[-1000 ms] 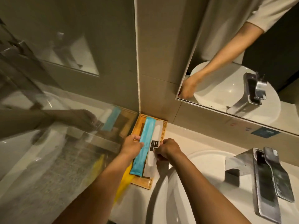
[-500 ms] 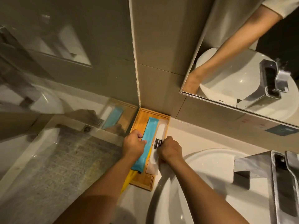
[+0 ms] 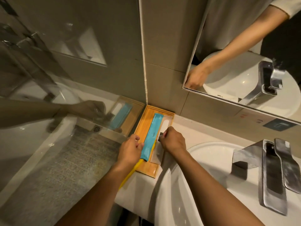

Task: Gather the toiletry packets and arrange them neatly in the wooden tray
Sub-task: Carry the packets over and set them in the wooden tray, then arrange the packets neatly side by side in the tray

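Observation:
A wooden tray point(image 3: 143, 124) lies on the white counter, pushed into the wall corner. Two long packets rest side by side in it: a blue packet point(image 3: 152, 136) on the left and a clear white packet point(image 3: 164, 126) with a black label on the right. My left hand point(image 3: 130, 149) holds the blue packet's near left edge with curled fingers. My right hand point(image 3: 173, 141) pinches the white packet at its label. A yellow strip point(image 3: 128, 175) sticks out under the blue packet's near end and runs below my left wrist.
A white basin point(image 3: 203, 160) sits right of the tray, with a chrome tap point(image 3: 275, 173) at its far right. A mirror point(image 3: 244, 54) hangs on the back wall. A glass panel point(image 3: 65, 111) stands left of the tray, with a bathtub rim behind it.
The packets have slid further into the tray toward the wall. Both hands stay on them, the left now lower on the blue packet. The camera has shifted slightly.

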